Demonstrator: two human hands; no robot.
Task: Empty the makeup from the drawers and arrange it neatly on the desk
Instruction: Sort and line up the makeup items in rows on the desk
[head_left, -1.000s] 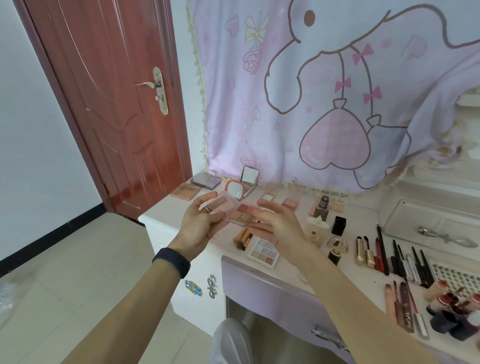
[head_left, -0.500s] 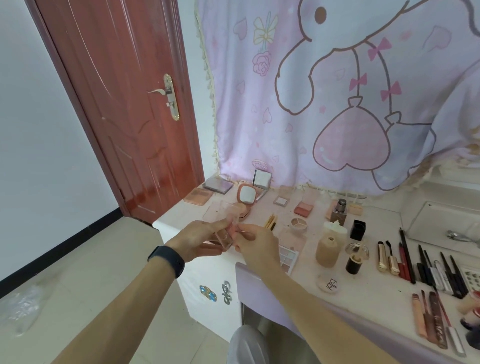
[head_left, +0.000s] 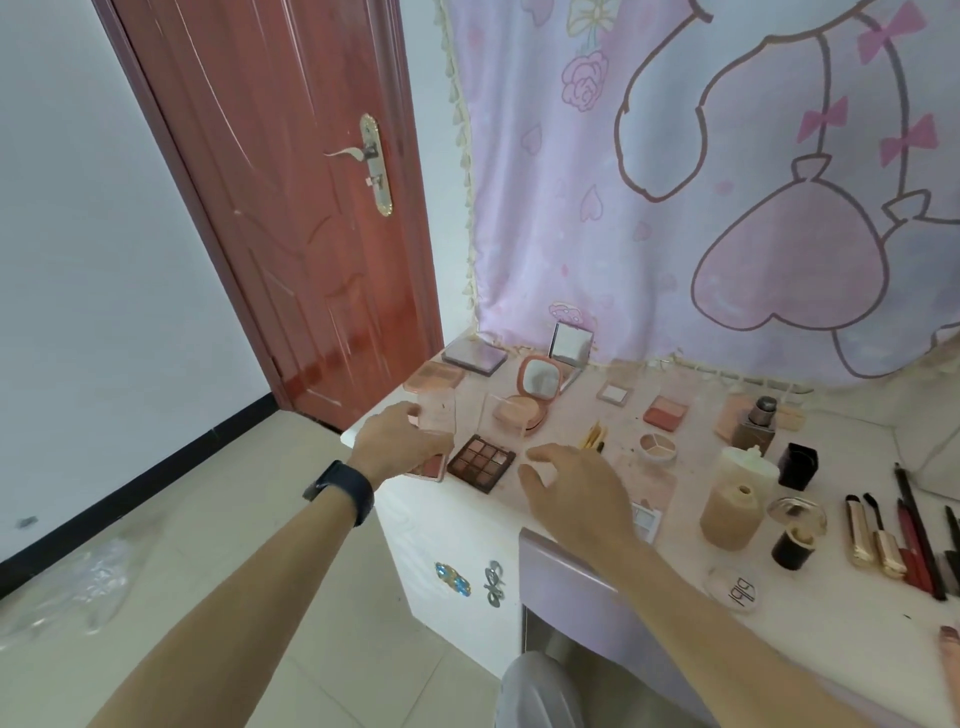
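**Hands at the left end of the desk**

Head view: your left hand (head_left: 400, 441) is at the near left corner of the desk (head_left: 452, 519), fingers closed around a pink palette (head_left: 434, 441) whose clear lid (head_left: 436, 410) stands upright above your knuckles. The base of that palette shows just under the hand, at the desk's edge. A dark band (head_left: 343, 491) sits on your left wrist.

Your right hand (head_left: 571, 493) hovers over the desk with the fingers spread and loosely curled, holding nothing. It is just right of a dark nine-pan palette (head_left: 480, 460), which lies open and flat between your two hands.

Behind that palette a round pink compact (head_left: 524, 408) stands open, its mirror tilted up. A second mirror (head_left: 569, 345) leans farther back, near the curtain (head_left: 675, 182). A grey palette (head_left: 475, 356) and a peach one (head_left: 434, 376) lie flat at the far left corner.

To the right you have a beige bottle (head_left: 732, 514), a black cap (head_left: 797, 462), gold tubes (head_left: 872, 540) and a row of pencils (head_left: 919, 535), all laid out on the desk. The drawer (head_left: 571, 577) below your right forearm is pulled out; its inside is not visible
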